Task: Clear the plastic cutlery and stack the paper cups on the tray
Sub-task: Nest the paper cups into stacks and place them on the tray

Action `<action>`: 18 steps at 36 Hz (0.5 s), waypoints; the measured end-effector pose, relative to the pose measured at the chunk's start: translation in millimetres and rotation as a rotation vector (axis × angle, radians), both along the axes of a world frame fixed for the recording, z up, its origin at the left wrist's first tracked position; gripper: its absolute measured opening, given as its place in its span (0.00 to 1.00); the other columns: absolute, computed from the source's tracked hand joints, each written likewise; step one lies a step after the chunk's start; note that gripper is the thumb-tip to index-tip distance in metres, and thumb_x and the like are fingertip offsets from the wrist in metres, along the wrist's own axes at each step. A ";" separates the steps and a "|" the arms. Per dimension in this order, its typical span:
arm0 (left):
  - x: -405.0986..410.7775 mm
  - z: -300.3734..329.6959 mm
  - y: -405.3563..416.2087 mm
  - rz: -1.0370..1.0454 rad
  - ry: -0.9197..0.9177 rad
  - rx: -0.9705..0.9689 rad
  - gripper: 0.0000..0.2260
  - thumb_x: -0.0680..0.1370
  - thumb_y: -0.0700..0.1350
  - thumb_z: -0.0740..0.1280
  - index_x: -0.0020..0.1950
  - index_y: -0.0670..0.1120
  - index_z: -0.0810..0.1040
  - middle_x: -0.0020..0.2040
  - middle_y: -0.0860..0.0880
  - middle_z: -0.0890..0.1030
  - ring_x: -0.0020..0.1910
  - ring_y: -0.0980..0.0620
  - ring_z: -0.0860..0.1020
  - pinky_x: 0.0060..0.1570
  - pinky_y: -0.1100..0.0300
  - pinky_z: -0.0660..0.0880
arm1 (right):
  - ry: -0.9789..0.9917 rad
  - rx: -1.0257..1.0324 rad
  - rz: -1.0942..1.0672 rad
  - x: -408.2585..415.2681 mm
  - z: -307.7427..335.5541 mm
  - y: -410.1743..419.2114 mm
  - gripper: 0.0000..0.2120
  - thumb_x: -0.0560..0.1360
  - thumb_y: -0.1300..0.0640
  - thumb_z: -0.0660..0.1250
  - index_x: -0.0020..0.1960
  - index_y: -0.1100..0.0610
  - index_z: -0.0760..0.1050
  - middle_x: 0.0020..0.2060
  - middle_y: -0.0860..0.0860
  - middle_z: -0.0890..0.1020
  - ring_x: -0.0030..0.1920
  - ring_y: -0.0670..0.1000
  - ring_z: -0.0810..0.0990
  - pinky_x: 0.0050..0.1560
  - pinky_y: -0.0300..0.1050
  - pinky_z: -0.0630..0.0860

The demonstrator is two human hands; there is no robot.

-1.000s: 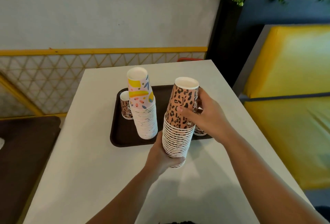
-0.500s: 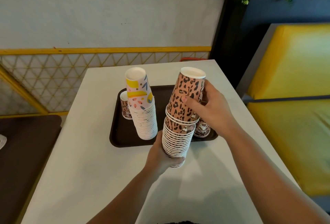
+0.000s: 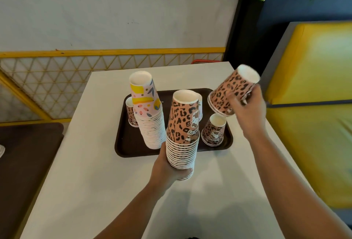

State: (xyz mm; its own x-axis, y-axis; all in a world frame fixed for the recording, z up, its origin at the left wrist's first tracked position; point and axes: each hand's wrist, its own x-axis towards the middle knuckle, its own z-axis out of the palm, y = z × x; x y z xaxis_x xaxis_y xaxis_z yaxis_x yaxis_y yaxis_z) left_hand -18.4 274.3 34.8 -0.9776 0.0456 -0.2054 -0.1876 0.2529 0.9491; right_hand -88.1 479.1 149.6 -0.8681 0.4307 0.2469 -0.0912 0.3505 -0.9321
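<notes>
My left hand [image 3: 167, 170] grips the bottom of a tall stack of upside-down leopard-print paper cups [image 3: 182, 135], held just in front of the dark brown tray [image 3: 125, 145]. My right hand [image 3: 247, 109] holds a few nested leopard-print cups [image 3: 231, 94] tilted in the air above the tray's right edge. On the tray stand a tall stack of colourful patterned cups [image 3: 150, 120], a single leopard cup [image 3: 213, 130] at the right and another leopard cup [image 3: 131, 114] at the left, half hidden behind the colourful stack. No cutlery is visible.
The tray lies on a white table [image 3: 95, 181] against a wall with a yellow lattice rail. A yellow bench seat [image 3: 312, 105] runs along the right side. A dark brown seat [image 3: 24, 162] is at the left.
My right hand has lifted a few cups off the top of the leopard stack and swung them up and to the right, tilting them. The left hand keeps hold of the stack.
</notes>
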 end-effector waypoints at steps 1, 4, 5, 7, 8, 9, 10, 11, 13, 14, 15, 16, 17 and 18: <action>-0.1 0.7 -0.6 0.002 -0.003 0.009 0.40 0.53 0.51 0.79 0.60 0.65 0.65 0.55 0.58 0.79 0.54 0.58 0.77 0.48 0.61 0.77 | -0.030 0.040 0.011 -0.6 -10.9 1.4 0.26 0.71 0.56 0.72 0.66 0.58 0.67 0.60 0.51 0.77 0.59 0.49 0.76 0.58 0.49 0.76; -1.0 2.5 -2.3 0.004 -0.004 0.042 0.39 0.55 0.49 0.79 0.60 0.65 0.65 0.55 0.60 0.79 0.54 0.60 0.77 0.47 0.65 0.75 | -0.119 0.133 0.052 -1.7 -40.3 3.3 0.29 0.68 0.54 0.74 0.65 0.56 0.67 0.60 0.51 0.78 0.57 0.49 0.76 0.53 0.43 0.73; -1.1 3.0 -2.9 0.002 -0.003 0.052 0.39 0.56 0.47 0.79 0.61 0.64 0.65 0.56 0.60 0.79 0.55 0.59 0.77 0.48 0.66 0.75 | -0.139 0.163 0.060 -2.2 -48.7 3.9 0.30 0.68 0.53 0.75 0.65 0.56 0.67 0.60 0.51 0.78 0.58 0.50 0.76 0.53 0.42 0.72; -1.2 3.6 -3.7 0.001 0.004 0.058 0.39 0.57 0.46 0.79 0.64 0.62 0.65 0.57 0.59 0.78 0.56 0.59 0.77 0.48 0.67 0.74 | -0.171 0.209 0.070 -3.1 -62.2 4.3 0.32 0.67 0.53 0.75 0.66 0.57 0.66 0.60 0.53 0.77 0.59 0.53 0.76 0.52 0.42 0.71; -1.1 3.7 -4.2 0.004 0.004 0.056 0.40 0.58 0.46 0.79 0.64 0.61 0.65 0.57 0.60 0.78 0.56 0.59 0.77 0.47 0.68 0.74 | -0.186 0.227 0.075 -3.3 -67.5 4.6 0.32 0.67 0.53 0.75 0.66 0.57 0.66 0.60 0.54 0.77 0.59 0.54 0.76 0.52 0.42 0.71; -1.1 4.0 -4.6 0.005 0.002 0.057 0.40 0.58 0.46 0.79 0.65 0.61 0.65 0.57 0.60 0.78 0.56 0.60 0.77 0.46 0.68 0.74 | -0.200 0.243 0.079 -3.7 -71.8 4.7 0.32 0.67 0.53 0.75 0.66 0.57 0.65 0.60 0.54 0.77 0.59 0.55 0.76 0.52 0.42 0.71; -0.9 4.2 -5.0 0.005 0.001 0.059 0.41 0.59 0.45 0.80 0.66 0.60 0.64 0.57 0.60 0.78 0.56 0.60 0.77 0.47 0.69 0.74 | -0.216 0.257 0.083 -4.2 -75.9 5.3 0.33 0.67 0.54 0.76 0.66 0.58 0.65 0.60 0.55 0.77 0.60 0.55 0.75 0.52 0.43 0.70; -0.9 4.5 -5.2 0.004 -0.001 0.059 0.41 0.60 0.43 0.81 0.67 0.60 0.64 0.57 0.60 0.78 0.56 0.59 0.77 0.47 0.69 0.74 | -0.232 0.268 0.087 -4.7 -79.6 6.1 0.33 0.67 0.54 0.76 0.66 0.58 0.65 0.60 0.55 0.77 0.60 0.56 0.75 0.52 0.43 0.70; -1.0 4.2 -5.6 0.004 -0.005 0.048 0.41 0.62 0.41 0.80 0.68 0.59 0.63 0.58 0.60 0.77 0.57 0.58 0.76 0.48 0.68 0.73 | -0.269 0.286 0.090 -5.6 -86.3 8.2 0.33 0.67 0.55 0.76 0.67 0.59 0.65 0.61 0.56 0.76 0.61 0.57 0.74 0.52 0.43 0.69; -0.9 4.1 -5.6 0.004 -0.008 0.043 0.41 0.62 0.41 0.80 0.67 0.59 0.63 0.58 0.60 0.77 0.57 0.58 0.76 0.49 0.68 0.73 | -0.292 0.295 0.088 -6.1 -89.5 9.3 0.33 0.67 0.56 0.76 0.67 0.59 0.65 0.61 0.56 0.76 0.61 0.57 0.74 0.53 0.44 0.70; -0.9 4.1 -5.5 0.005 -0.008 0.041 0.41 0.61 0.42 0.81 0.67 0.59 0.62 0.58 0.60 0.77 0.57 0.58 0.76 0.49 0.67 0.73 | -0.316 0.302 0.085 -6.7 -92.4 10.5 0.33 0.67 0.57 0.75 0.67 0.59 0.65 0.62 0.57 0.76 0.62 0.57 0.74 0.55 0.45 0.71; -0.9 4.0 -5.2 0.008 -0.007 0.038 0.42 0.60 0.44 0.81 0.67 0.59 0.63 0.58 0.60 0.77 0.57 0.57 0.76 0.50 0.66 0.74 | -0.338 0.309 0.080 -7.2 -94.8 11.2 0.33 0.67 0.58 0.75 0.67 0.59 0.65 0.62 0.57 0.75 0.62 0.58 0.73 0.56 0.47 0.71; -0.7 4.0 -5.1 0.009 -0.006 0.033 0.43 0.58 0.47 0.81 0.68 0.58 0.63 0.58 0.60 0.77 0.57 0.57 0.76 0.51 0.65 0.74 | -0.357 0.313 0.074 -7.4 -97.1 11.9 0.33 0.67 0.58 0.75 0.68 0.59 0.64 0.62 0.57 0.75 0.63 0.58 0.73 0.57 0.48 0.72; -0.5 4.2 -4.8 0.009 -0.005 0.027 0.45 0.56 0.49 0.80 0.69 0.57 0.63 0.58 0.59 0.77 0.58 0.56 0.76 0.52 0.63 0.75 | -0.376 0.313 0.068 -7.4 -99.4 12.4 0.33 0.68 0.58 0.75 0.68 0.60 0.64 0.62 0.57 0.75 0.63 0.58 0.73 0.58 0.49 0.72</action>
